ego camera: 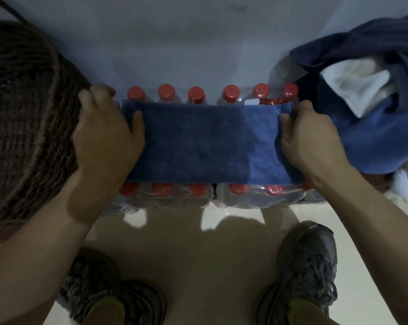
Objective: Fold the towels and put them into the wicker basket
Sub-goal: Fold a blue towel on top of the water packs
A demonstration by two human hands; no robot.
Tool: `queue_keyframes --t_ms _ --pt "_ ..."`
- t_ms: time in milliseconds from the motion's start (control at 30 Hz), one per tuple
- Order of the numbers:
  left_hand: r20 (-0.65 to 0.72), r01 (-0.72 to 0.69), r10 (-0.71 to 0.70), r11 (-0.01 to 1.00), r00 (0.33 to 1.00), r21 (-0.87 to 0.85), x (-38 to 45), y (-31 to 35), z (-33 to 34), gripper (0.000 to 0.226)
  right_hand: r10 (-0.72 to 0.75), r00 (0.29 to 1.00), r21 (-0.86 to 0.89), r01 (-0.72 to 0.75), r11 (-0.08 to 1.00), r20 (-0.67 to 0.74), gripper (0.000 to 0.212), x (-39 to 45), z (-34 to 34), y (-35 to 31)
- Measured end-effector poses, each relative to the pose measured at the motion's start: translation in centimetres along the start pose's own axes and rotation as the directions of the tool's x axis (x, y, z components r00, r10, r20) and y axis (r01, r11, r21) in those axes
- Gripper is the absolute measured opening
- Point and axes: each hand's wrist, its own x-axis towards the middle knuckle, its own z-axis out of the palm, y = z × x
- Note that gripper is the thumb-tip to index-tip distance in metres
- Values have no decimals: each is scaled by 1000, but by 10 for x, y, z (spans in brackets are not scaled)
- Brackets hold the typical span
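Head view shows the left hand (106, 134) at the left end of a folded dark blue terry towel (205, 141), thumb laid on top of the cloth and fingers curled past the edge, seemingly beneath it. The right hand (310, 139) grips the opposite end the same way, thumb over the top and fingers wrapped around the bunched edge. Both hands are clamped on the cloth, not spread flat.

That towel sits mid-frame as a neat rectangle across shrink-wrapped packs of clear plastic bottles with red caps (166, 91). By my judgement the folding of this piece is nearly or fully done, and the step in hand is either one last fold end to end or the lift.

Next move probably calls for keeping both ends pinched so the layers do not slip, then carrying it to the dark brown woven wicker basket (27, 127) at the left of the frame, just beside the left hand.

At upper right lies a rumpled heap of unfolded blue and white towels (371, 90). Grey laced shoes (308, 266) stand on a pale floor below.
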Motion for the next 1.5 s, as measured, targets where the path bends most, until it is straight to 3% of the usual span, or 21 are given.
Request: queue_keyframes --t_ms 67,133,267,433,567,700,867,933,1000,1033,1067,1100,1133,1167,1200,1233,1300,1367,1433,1500 --pt "-60 -184 180 980 982 -74 -12 10 -5 39 -21 999 -69 18 997 -34 40 -10 -5 4" --pt "-16 -290 291 947 957 -135 -25 19 -1 34 -62 997 -160 54 986 -46 52 -21 -9 8" --pt "205 -193 221 970 954 -147 -43 25 17 51 -52 998 -222 56 974 25 67 -32 -9 11" --pt "238 -257 266 964 934 -70 -43 19 26 61 12 995 -326 22 945 100 81 -24 -15 11" --pt "238 -287 286 957 928 -32 -43 17 28 60 -6 998 -369 31 929 70 77 -22 -18 7" --pt "226 -298 294 954 929 -18 -43 14 31 60 -51 999 -270 46 962 -10 67 -36 -9 7" --pt "227 -292 289 956 930 -21 -43 13 31 60 -96 995 -68 95 993 -10 45 -40 -3 -2" --pt "220 -286 283 958 934 -21 -43 14 31 61 -75 997 24 76 997 -30 40 -38 -7 -3" --pt "220 -284 281 959 934 -18 -43 15 31 61 32 999 200 -37 979 26 41 -35 -14 -5" --pt "223 -282 278 959 934 -16 -43 15 31 61 114 989 364 -140 921 92 39 -31 -18 -7" --pt "225 -279 275 960 935 -16 -43 15 31 61 195 958 584 -284 760 211 33 -28 -21 -7" --pt "225 -276 273 961 935 -20 -43 15 30 62 212 895 747 -445 494 393 22 -25 -24 -8" --pt "226 -273 272 962 936 -27 -43 14 30 62 170 814 779 -581 235 556 20 -23 -27 -9" --pt "226 -272 272 962 935 -31 -43 14 30 61 106 748 742 -664 92 655 29 -22 -29 -9" --pt "227 -272 272 962 935 -32 -43 14 30 61 49 710 708 -704 58 702 38 -21 -31 -7" --pt "229 -273 272 962 935 -29 -44 14 30 61 32 707 703 -706 86 707 43 -20 -32 -6" --pt "232 -271 269 962 935 -24 -44 14 30 61 90 762 728 -642 242 642 48 -16 -31 -8" --pt "233 -270 269 962 935 -27 -44 15 30 61 189 879 693 -464 552 438 46 -14 -24 -12" --pt "231 -276 273 961 934 -22 -44 15 30 61 136 974 496 -210 843 180 45 -14 -13 -16" --pt "230 -278 274 961 934 -18 -44 14 30 61 49 999 274 -53 960 20 36 -16 -3 -17"
